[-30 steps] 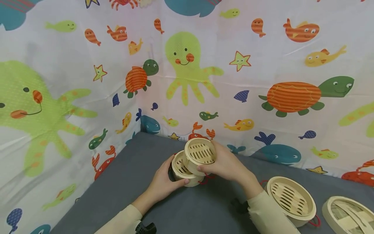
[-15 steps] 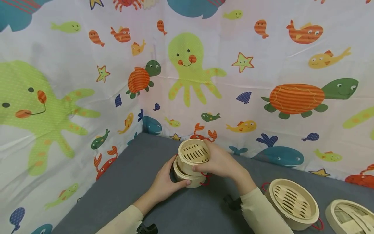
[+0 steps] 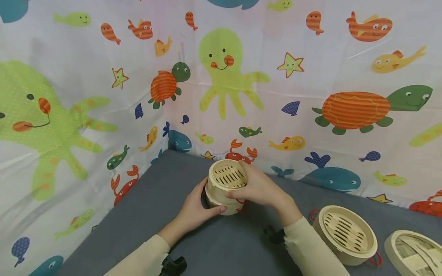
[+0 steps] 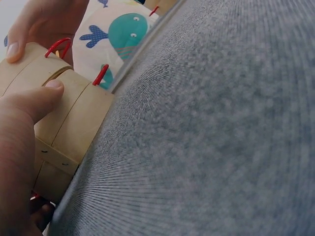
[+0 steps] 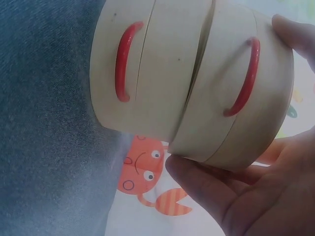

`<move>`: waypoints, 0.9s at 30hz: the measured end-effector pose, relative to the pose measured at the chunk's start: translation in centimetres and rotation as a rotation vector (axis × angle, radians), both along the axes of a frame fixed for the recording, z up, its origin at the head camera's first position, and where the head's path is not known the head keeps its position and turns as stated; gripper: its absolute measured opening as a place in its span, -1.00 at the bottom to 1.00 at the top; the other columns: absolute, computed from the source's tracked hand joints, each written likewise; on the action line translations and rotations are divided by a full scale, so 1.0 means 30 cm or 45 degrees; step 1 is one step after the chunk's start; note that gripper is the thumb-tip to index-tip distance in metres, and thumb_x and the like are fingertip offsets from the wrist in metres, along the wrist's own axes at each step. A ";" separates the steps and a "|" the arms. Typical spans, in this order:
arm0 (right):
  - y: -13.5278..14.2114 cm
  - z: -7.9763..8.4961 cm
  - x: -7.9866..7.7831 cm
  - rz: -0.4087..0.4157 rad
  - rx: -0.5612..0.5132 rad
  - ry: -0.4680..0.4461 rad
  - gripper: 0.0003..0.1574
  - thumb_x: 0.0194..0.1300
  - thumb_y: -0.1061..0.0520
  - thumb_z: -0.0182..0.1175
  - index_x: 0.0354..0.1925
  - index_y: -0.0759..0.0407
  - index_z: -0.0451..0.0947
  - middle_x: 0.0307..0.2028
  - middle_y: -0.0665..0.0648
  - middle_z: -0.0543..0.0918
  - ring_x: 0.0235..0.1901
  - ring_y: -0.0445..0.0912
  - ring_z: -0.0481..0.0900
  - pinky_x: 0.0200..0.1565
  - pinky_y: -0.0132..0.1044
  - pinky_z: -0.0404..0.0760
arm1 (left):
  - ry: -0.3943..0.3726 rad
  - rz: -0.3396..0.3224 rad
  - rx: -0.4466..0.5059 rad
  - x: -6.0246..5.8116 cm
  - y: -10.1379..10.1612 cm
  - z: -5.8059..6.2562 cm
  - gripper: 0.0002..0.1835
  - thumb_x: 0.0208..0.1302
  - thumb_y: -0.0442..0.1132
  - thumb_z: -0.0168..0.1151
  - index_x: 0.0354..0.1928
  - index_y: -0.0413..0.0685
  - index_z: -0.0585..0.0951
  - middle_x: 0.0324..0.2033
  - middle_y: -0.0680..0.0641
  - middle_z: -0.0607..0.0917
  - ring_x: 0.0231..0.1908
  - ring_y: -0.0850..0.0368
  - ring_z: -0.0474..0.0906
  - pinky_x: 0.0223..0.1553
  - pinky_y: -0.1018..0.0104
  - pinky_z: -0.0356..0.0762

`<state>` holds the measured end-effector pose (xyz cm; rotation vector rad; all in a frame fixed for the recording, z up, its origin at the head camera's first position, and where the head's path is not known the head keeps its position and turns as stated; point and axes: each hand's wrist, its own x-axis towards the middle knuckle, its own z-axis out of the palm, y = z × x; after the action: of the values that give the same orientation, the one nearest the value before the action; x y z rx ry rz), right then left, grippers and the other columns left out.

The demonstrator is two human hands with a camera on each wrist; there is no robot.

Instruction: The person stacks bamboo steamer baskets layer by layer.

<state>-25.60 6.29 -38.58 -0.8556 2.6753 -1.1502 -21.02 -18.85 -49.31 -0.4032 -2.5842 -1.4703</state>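
Observation:
Two small round bamboo steamer baskets stand stacked on the grey cloth near the back corner. The upper steamer basket (image 3: pixel 228 177) has a slatted floor and sits over the lower steamer basket (image 5: pixel 147 73), with a thin slanting gap between their rims in the right wrist view. My left hand (image 3: pixel 194 211) grips the lower one, thumb across its front wall. Fingers and thumb of my right hand (image 3: pixel 264 188) hold the upper one from the right. A red handle (image 5: pixel 241 81) shows on the upper basket's side, another red loop (image 5: pixel 128 61) on the lower.
A larger bamboo steamer basket (image 3: pixel 345 235) with red loops stands on the grey cloth (image 3: pixel 238 249) at the right. Beside it, cut by the frame edge, lies a woven bamboo lid (image 3: pixel 414 253). A printed sea-animal curtain (image 3: pixel 262 115) hangs behind and at the left.
My right hand has moved the upper basket left and down, from tilted and offset to nearly lined up over the lower one. My left hand keeps its grip.

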 end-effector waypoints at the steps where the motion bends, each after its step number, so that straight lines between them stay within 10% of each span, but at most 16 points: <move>1: -0.001 -0.001 -0.001 0.001 -0.001 0.002 0.41 0.09 -0.38 0.61 0.65 0.18 0.23 0.30 0.12 0.55 0.18 0.02 0.55 0.20 0.09 0.59 | 0.000 0.000 -0.003 -0.001 -0.001 0.002 0.29 0.16 0.25 0.69 0.76 0.02 0.13 0.63 -0.10 0.30 0.61 -0.08 0.21 0.55 -0.23 0.23; 27: -0.014 -0.003 0.027 -0.067 0.132 -0.015 0.61 0.06 -0.46 0.59 0.76 0.13 0.02 0.51 0.30 0.33 0.31 0.11 0.49 0.30 0.20 0.56 | 0.002 -0.006 -0.009 0.002 0.008 0.009 0.29 0.16 0.26 0.68 0.76 0.05 0.12 0.61 -0.07 0.32 0.60 -0.04 0.23 0.56 -0.23 0.22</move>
<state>-24.78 5.87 -38.65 -0.7638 2.7359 -1.0130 -20.96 -18.61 -49.05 -0.4118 -2.5898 -1.4629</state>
